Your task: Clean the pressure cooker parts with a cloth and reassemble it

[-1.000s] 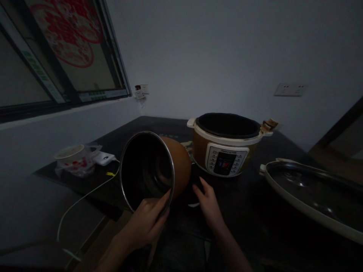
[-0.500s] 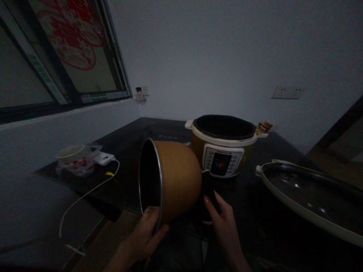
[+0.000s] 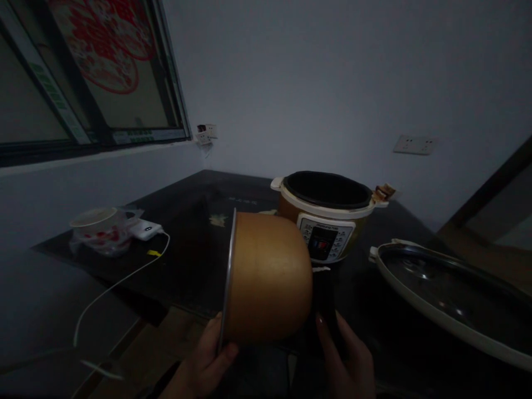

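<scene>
**Item:** pot (image 3: 270,277), the removable insert of a cooker.

**Position:** held in the air over the near edge of the worktop (image 3: 183,260) and tipped on its side. The mouth faces left and the rounded bottom faces right, just in front of the cooker (image 3: 328,221).

**Grip:** the left hand (image 3: 205,368) is clamped on the lowest part of the rim, thumb outside. The right hand (image 3: 351,360) lies by the pot's base, fingers on a dark object (image 3: 326,299) too dim to name. I cannot tell whether that grip is closed.

**Handling, as judged:** a single pinch on a thin rim lets the pot swing. A flat palm under the curved bottom would steady it and keep it off the cooker's button panel.

**Materials:**
- Pot: matt copper-brown outside, smooth and barrel-shaped, with a bright metal band at the rim.
- Cooker: brown body, cream collar, dark open well.
- Lid (image 3: 449,293): broad and shallow, glossy dark centre with a cream edge, lying at the right.
- Bowl (image 3: 95,224): pale, wrapped in crinkled plastic, at the left.
- Cable (image 3: 120,281): thin and white, trailing off the worktop's edge.
</scene>
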`<state>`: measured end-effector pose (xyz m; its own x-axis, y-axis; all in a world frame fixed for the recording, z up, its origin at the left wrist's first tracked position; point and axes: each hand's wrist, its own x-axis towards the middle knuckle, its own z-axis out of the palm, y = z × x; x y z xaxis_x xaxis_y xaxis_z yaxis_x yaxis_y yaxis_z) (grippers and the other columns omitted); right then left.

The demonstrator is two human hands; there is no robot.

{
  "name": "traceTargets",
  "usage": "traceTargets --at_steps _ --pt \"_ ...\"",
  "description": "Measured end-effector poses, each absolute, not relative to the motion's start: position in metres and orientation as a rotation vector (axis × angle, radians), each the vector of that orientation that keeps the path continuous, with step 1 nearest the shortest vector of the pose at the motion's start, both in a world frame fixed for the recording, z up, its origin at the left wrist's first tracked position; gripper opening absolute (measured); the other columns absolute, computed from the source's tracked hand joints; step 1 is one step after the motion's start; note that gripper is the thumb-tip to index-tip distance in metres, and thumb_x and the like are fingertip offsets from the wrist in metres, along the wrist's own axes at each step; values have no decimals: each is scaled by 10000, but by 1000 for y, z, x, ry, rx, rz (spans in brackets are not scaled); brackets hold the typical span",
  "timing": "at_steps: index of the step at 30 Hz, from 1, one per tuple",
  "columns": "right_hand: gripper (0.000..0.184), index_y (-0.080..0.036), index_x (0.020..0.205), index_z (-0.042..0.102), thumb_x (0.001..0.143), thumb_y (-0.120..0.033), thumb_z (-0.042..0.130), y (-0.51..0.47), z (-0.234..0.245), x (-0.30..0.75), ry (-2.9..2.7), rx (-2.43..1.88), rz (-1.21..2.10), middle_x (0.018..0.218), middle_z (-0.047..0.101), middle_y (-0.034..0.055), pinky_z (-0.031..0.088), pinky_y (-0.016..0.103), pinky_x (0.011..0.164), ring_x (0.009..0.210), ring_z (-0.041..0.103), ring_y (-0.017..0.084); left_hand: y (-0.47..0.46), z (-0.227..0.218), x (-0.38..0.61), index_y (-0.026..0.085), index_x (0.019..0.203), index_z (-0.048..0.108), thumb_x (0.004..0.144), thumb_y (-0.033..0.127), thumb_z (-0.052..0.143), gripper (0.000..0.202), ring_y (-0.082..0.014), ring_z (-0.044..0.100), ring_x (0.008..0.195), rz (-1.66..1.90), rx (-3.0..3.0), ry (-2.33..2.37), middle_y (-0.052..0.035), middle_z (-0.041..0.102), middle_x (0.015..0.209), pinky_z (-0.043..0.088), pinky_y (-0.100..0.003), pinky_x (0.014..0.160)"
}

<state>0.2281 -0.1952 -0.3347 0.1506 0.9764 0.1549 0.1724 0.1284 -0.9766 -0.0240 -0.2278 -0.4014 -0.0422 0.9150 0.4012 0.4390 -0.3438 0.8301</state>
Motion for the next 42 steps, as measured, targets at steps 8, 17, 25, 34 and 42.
traceTargets --at_steps 8,17,25,34,42 --pt "442 -213 1020 759 736 -536 659 -196 -332 226 -1208 -1322 849 1168 690 113 441 525 1010 1154 603 356 -222 -392 -25 174 1029 705 798 737 412 676 -298 674 875 1388 1540 1377 -130 723 933 567 -423 794" --pt "424 -200 1048 743 745 -487 667 -178 -313 220 -1237 -1218 847 1169 695 103 442 521 1017 1156 606 327 -212 -367 -20 138 1014 717 711 717 580 667 -305 661 898 1551 1325 1541 -127 739 928 530 -386 813" --pt "456 -176 1145 693 807 -476 626 -166 -290 226 -1262 -1184 794 1205 677 110 452 517 1007 1165 596 325 -217 -293 3 207 1298 571 808 586 584 619 -277 433 1334 1452 1233 1487 -71 580 1358 320 -362 1119" --pt "545 -233 1433 403 908 -90 429 -135 -262 202 -1972 -625 114 1465 460 71 313 465 1140 1383 374 201 -206 -287 16 211 1306 563 838 534 587 569 -282 429 1331 1631 996 1342 -68 561 1374 325 -361 1114" --pt "485 -160 1387 444 955 -380 423 -148 -251 193 -2330 -507 -32 1490 417 110 243 566 1142 1437 248 263 -195 -284 -12 221 1209 631 818 575 588 530 -246 614 1073 1695 1064 1404 -61 681 1161 497 -272 869"
